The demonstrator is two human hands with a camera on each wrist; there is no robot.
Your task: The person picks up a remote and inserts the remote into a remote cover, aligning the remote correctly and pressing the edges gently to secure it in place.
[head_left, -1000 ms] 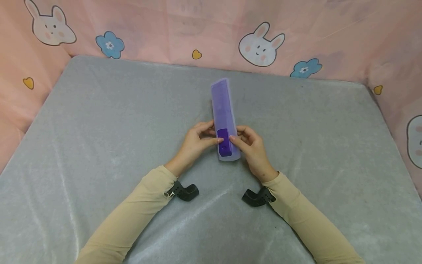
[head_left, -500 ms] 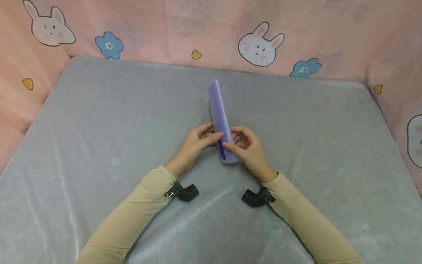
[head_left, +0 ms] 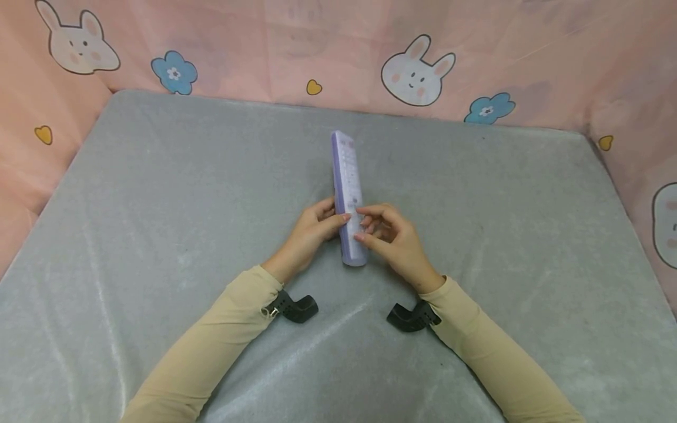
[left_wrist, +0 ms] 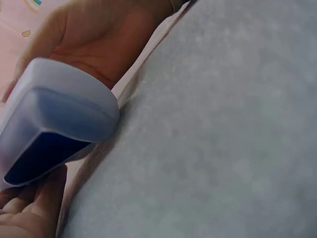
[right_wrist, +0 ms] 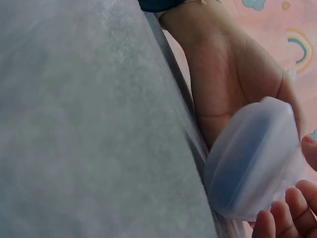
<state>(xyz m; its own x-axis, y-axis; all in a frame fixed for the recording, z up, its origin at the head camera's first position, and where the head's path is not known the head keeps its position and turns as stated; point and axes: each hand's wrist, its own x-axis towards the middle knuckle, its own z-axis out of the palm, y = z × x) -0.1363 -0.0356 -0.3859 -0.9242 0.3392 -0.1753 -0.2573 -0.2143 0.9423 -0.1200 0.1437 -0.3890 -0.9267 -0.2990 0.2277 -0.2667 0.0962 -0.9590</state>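
A long lilac translucent plastic case [head_left: 347, 182] stands out in front of me, tilted, its pale face with small printed marks turned up. My left hand [head_left: 307, 235] grips its left side, thumb on the upper edge and fingers behind. My right hand [head_left: 395, 238] is at its right side, thumb and forefinger tips at the face, apart from each other, and the other fingers loosely bent. In the left wrist view, the near end of the case [left_wrist: 59, 106] shows a dark blue panel underneath. The right wrist view shows its rounded end [right_wrist: 252, 163] beside the right fingertips [right_wrist: 282, 215].
A grey cloth-covered table [head_left: 185, 194] spreads around both arms. Behind it hangs a pink curtain [head_left: 227, 47] with rabbits and flowers. Black wrist mounts [head_left: 298, 308] stick out from both beige sleeves [head_left: 211, 341].
The case has rolled over in the hands: its dark purple patch has turned out of sight and the pale printed face has come up. My right fingers have loosened and shifted onto the face.
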